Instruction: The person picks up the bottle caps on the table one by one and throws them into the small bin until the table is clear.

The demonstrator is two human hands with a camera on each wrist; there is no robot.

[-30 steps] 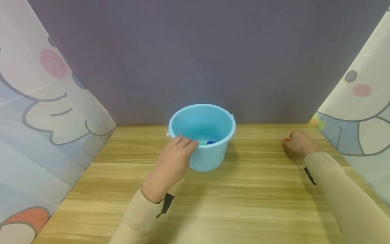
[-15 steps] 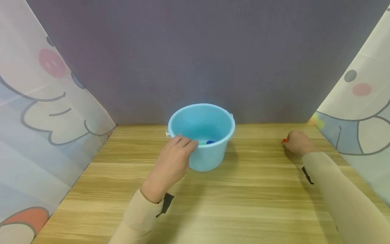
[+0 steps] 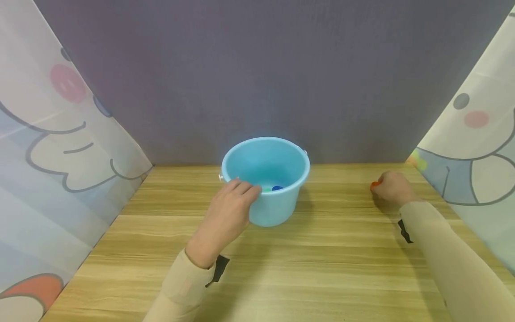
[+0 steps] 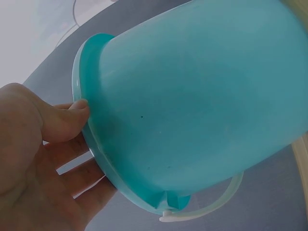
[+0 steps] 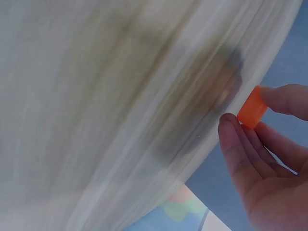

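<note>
A light blue plastic bucket (image 3: 275, 208) stands upright on the wooden table. My left hand (image 3: 229, 208) grips its near rim; in the left wrist view the thumb presses the outside of the rim (image 4: 86, 115) and the fingers pass over to the inner side. Inside the bucket a dark blue piece (image 3: 277, 188) and a bit of green show; the rest is hidden by the wall. Off to the right, my right hand (image 3: 396, 188) pinches a small orange block (image 5: 252, 108) between thumb and fingers, close above the table.
The wood-grain table (image 3: 322, 268) meets a dark grey wall (image 3: 265, 76) at the back. Cartoon-printed curtains hang on the left (image 3: 60, 147) and right (image 3: 479, 156). A white bucket handle (image 4: 216, 204) hangs along the bucket's far side.
The right hand has shifted very slightly left, and more of the orange block shows at its fingertips. The left hand and the bucket stay in place.
</note>
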